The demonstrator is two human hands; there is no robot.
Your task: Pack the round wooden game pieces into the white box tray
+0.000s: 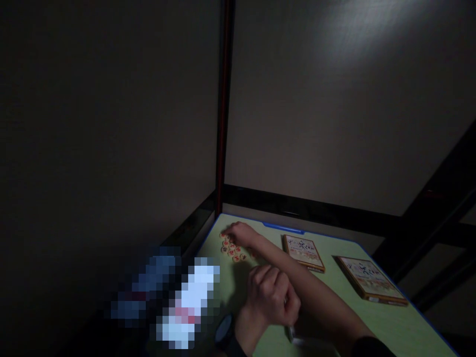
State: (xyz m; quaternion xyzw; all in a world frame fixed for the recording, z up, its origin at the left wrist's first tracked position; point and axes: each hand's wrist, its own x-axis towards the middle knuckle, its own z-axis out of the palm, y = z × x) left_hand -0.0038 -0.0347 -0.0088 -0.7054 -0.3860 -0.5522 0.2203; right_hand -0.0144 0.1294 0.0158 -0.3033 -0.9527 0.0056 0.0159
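Note:
Round Chinese chess pieces [231, 252], pale with red or dark characters, lie in a cluster on the far left of a light green table [390, 258]. My right hand [240, 234] reaches across to the back of this cluster, its fingertips drawn together on one Chinese chess piece [222, 234]. Nearer to me, my left hand [273, 292] is curled into a fist above the table, with a dark watch [223, 329] on its wrist. Whatever that fist may hold is hidden. Below it, a dark object with a pale edge [297, 339] is partly covered by my right arm.
Two flat boxes with printed lids, one mid-table [304, 252] and one to the right [372, 278], lie on the table. A blue clip-like strip [283, 228] sits on the back edge. Dark-framed wall panels [316, 124] rise behind. A blurred-out bright patch [189, 302] covers the lower left.

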